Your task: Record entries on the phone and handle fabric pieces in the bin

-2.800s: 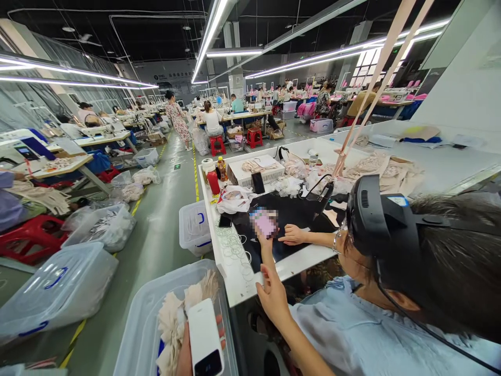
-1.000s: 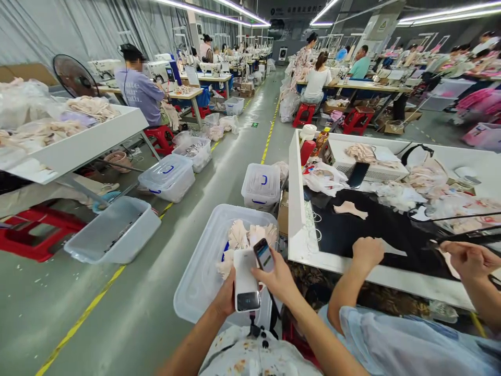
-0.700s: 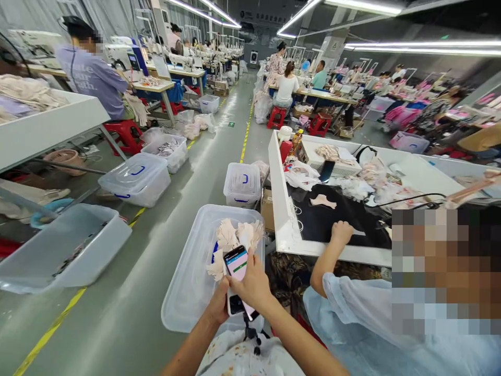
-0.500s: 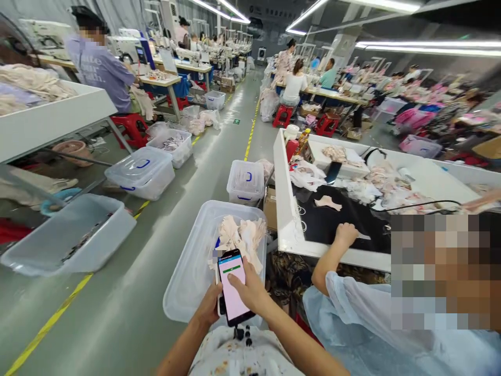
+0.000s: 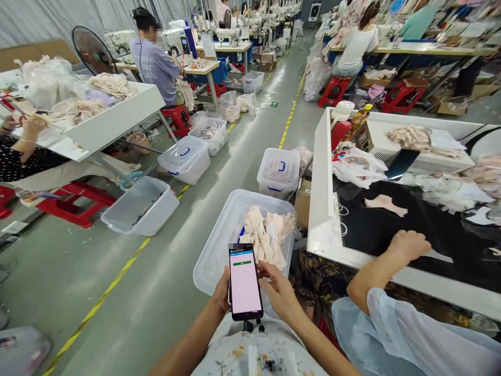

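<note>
My left hand (image 5: 222, 290) is closed around the left side of a black smartphone (image 5: 246, 284), held upright in front of my body. Its screen is pale pink, with a blue bar on top and a green bar below. My right hand (image 5: 278, 293) is beside the phone's right edge, thumb and fingers apart, fingertips at or very near the edge. Just beyond the phone, beige fabric pieces (image 5: 256, 232) lie on the lid of a clear plastic bin (image 5: 213, 256).
To the right, a co-worker's hand (image 5: 409, 246) rests on a white-rimmed table (image 5: 319, 209) with a black surface. Another lidded bin (image 5: 277, 169) stands ahead. Across the aisle are an open bin (image 5: 141, 209) and red stools (image 5: 78, 201). Yellow floor tape (image 5: 117, 282) borders the aisle.
My right thumb has moved off the phone screen to its right edge. The view has turned left and down, showing more of the left table and another person's hands there.
</note>
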Motion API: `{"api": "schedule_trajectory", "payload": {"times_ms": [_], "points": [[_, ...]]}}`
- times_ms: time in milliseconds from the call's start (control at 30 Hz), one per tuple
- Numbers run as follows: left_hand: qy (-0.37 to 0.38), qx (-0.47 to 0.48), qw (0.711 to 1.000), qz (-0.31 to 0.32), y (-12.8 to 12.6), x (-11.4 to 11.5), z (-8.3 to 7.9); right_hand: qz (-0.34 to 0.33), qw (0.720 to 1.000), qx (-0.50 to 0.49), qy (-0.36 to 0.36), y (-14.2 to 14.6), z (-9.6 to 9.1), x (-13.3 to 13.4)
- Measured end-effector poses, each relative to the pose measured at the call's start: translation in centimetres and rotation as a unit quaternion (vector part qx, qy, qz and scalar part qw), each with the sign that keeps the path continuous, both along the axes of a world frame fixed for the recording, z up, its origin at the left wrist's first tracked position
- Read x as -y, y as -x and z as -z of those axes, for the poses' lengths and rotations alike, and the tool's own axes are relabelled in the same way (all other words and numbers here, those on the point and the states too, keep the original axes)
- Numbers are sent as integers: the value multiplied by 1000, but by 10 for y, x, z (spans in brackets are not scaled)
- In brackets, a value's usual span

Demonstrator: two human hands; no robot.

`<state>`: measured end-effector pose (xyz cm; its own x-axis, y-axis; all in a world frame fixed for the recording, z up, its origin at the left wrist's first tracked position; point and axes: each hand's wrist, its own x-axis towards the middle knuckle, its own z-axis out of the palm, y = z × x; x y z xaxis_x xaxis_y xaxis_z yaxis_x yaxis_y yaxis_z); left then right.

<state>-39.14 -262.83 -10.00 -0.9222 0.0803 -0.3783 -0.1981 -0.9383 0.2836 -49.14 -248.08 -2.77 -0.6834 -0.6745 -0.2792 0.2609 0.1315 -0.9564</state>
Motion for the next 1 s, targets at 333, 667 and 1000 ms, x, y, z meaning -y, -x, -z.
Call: {"api": "schedule_trajectory", "payload": {"times_ms": [333, 667, 1000], "points": [[16, -8, 999, 46, 10, 32, -20, 55, 998, 20, 22, -32, 14, 16], [30, -6, 990, 136, 16, 72, -24, 168, 984, 47, 27, -54, 11, 55], [18, -18, 983, 184, 25, 75, -45, 170, 984, 45, 22, -59, 11, 64]]}}
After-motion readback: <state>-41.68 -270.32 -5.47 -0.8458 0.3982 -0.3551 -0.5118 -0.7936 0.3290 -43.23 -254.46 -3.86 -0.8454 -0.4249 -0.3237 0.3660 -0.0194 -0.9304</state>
